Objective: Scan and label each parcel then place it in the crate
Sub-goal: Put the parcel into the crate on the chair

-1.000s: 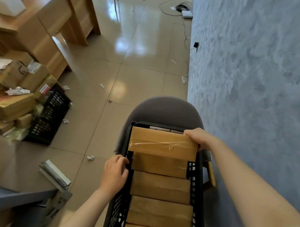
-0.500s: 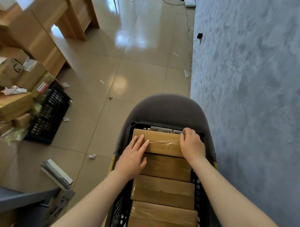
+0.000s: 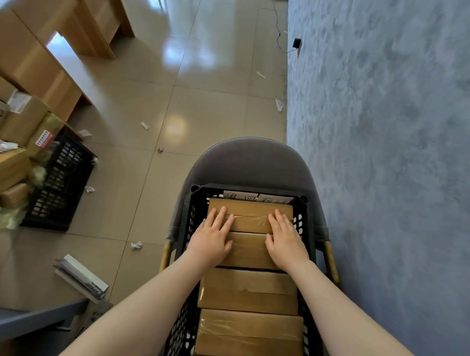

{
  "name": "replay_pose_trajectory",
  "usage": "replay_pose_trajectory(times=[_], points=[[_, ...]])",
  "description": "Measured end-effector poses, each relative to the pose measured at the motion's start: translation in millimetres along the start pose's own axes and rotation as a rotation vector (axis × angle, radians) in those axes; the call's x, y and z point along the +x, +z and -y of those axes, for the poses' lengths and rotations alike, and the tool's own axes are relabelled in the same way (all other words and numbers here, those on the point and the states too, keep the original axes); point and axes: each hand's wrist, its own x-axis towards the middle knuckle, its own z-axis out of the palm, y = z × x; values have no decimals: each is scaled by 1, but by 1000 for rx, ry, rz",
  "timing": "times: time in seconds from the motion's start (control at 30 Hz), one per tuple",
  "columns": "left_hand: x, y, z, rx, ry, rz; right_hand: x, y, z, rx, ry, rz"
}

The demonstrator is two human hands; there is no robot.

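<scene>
A black plastic crate [image 3: 194,203] stands on a grey chair [image 3: 251,162] in front of me. Several brown taped cardboard parcels lie in it in a row. The farthest parcel [image 3: 251,217] sits at the crate's far end, in front of a white paper with writing [image 3: 254,197]. My left hand [image 3: 212,237] lies flat with straight fingers on the left part of that parcel and the one behind it. My right hand [image 3: 285,238] presses flat on the right part of the same two parcels.
A blue-grey wall [image 3: 389,156] runs close along the right. At the left a second black crate [image 3: 60,182] stands on the tiled floor beside a pile of cardboard boxes [image 3: 14,133]. Wooden desks [image 3: 47,38] stand beyond. Paper scraps lie on the floor.
One second ago my right hand held the far parcel above the crate and my left hand gripped the crate's rim. The parcel has gone down into the crate and both hands now lie flat on it.
</scene>
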Motion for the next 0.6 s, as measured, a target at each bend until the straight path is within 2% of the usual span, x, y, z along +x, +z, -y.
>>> replay_pose_trajectory(times=[0.17, 0.3, 0.6], points=[[-7, -7, 8, 53, 51, -11, -5, -7, 8, -72, 15, 48], [-29, -12, 8, 152, 102, -92, -37, -13, 19, 6, 71, -15], [-88, -28, 7, 147, 321, -59, -177, 7, 53, 186, 398, -147]])
